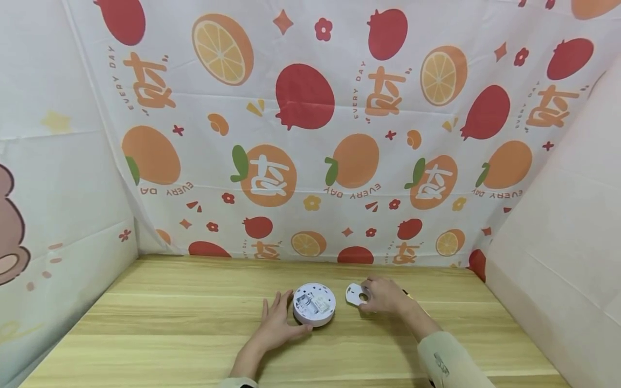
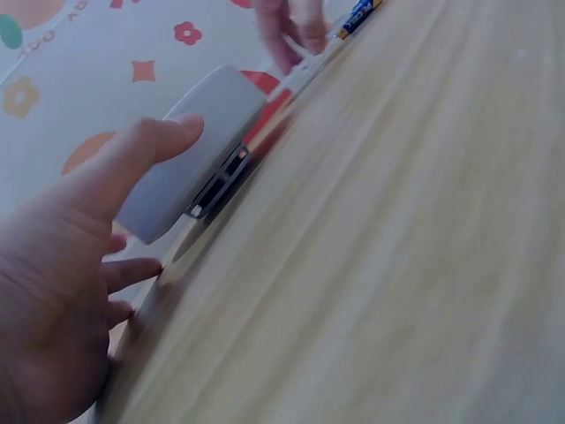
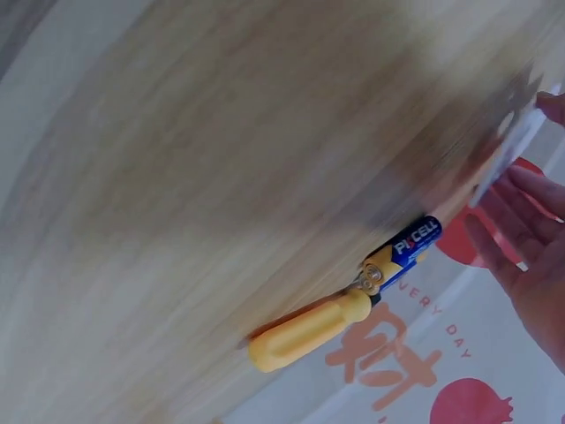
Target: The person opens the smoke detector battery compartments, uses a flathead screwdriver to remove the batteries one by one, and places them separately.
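A round white device (image 1: pixel 314 305) lies on the wooden table (image 1: pixel 194 323) with its open back up and its inner compartment showing. My left hand (image 1: pixel 281 318) rests beside it with straight, spread fingers. The thumb (image 2: pixel 150 146) touches the device's side (image 2: pixel 207 132). Just to the right lies a flat white cover plate (image 1: pixel 356 294) with a hole in it. My right hand (image 1: pixel 372 295) pinches its right edge. In the right wrist view the plate (image 3: pixel 516 137) shows edge-on between the thumb and the fingers (image 3: pixel 521 234).
A yellow-handled screwdriver (image 3: pixel 305 337) and blue-and-yellow batteries (image 3: pixel 404 250) lie close behind my right hand, near the back of the table. Fruit-print cloth (image 1: pixel 310 134) walls in the back, and plain sheets close the sides.
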### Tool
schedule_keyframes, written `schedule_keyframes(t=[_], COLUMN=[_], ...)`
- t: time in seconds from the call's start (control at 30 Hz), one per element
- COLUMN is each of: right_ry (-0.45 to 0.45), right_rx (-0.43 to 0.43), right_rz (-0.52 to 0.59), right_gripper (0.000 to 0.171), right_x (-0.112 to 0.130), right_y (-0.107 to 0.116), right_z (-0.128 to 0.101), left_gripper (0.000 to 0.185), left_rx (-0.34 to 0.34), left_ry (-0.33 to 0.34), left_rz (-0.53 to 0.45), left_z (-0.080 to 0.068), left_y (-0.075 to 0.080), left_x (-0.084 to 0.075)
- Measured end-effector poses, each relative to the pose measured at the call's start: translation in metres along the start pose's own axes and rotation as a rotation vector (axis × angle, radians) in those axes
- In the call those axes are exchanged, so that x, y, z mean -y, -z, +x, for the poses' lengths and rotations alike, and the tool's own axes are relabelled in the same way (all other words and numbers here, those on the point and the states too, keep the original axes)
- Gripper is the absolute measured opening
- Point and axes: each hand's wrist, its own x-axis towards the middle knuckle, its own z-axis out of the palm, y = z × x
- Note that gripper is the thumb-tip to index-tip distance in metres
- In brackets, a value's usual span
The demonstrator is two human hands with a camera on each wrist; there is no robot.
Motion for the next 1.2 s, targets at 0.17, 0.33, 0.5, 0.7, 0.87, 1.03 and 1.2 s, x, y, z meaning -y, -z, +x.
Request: schedule_keyframes(t=[0.17,0.33,0.5,0.7,0.87,1.03,1.2], right_ry=[0.005,0.077,0.220,0.332,0.360,0.356,0.341], right_rx=[-0.066,-0.076,-0.051,-0.041,-0.034,-0.025,-0.009], right_rz=[0.038,0.082,0.100,0.097,0.097,0.118,0.164], right_gripper=[0.057,0.060,0.061,0.058,0.051,0.044,0.044], right_x=[0.013,0.034,0.058,0.078,0.087,0.090,0.089], right_y=[0.008,0.022,0.029,0.026,0.023,0.022,0.020], right_z=[0.004,0.013,0.022,0.030,0.033,0.035,0.035], left_gripper=[0.108,0.100,0.095,0.092,0.085,0.083,0.084], left_rx=[-0.048,-0.081,-0.061,-0.029,-0.018,-0.022,-0.043], left_ry=[-0.003,-0.029,-0.038,-0.035,-0.046,-0.068,-0.079], left_rz=[0.030,0.031,0.031,0.005,0.002,0.013,0.016], left_z=[0.001,0.000,-0.001,-0.001,-0.001,-0.001,-0.001], left_y=[-0.006,-0.007,-0.005,-0.003,-0.002,-0.002,-0.003], left_x=[-0.001,-0.002,-0.001,0.001,0.001,0.002,0.000])
